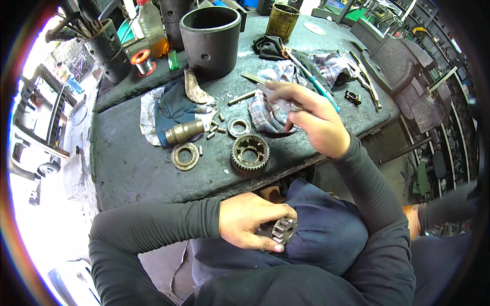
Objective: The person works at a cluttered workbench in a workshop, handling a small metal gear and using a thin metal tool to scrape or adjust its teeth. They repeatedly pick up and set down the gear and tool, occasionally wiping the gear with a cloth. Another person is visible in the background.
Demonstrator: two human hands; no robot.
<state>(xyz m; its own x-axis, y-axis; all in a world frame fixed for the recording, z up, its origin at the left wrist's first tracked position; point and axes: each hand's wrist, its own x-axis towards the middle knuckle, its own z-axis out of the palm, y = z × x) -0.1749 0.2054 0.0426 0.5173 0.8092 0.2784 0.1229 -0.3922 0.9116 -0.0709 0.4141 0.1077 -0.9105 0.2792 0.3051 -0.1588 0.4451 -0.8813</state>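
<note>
My left hand (250, 222) is closed around a small toothed metal gear (284, 231), held over my lap with its teeth facing right. My right hand (316, 117) reaches over the bench, thumb and fingers apart, above a crumpled plaid cloth (265, 115). Its fingertips come close to a flat, file-like strip (252, 78); whether they touch it cannot be told. Something pale and see-through shows beneath these fingers. On the bench near them lie a larger toothed ring gear (250, 154), a bearing ring (239, 127), a flat metal ring (185, 156) and several small rollers (212, 129).
A metal shaft (184, 132) rests on a dark rag (176, 109). Behind stand a black cylinder (210, 43), an oil bottle (153, 30), a solder spool (143, 62) and a rusty can (282, 23). A vise (403, 61) is at right. Another person's arm (444, 209) shows at lower right.
</note>
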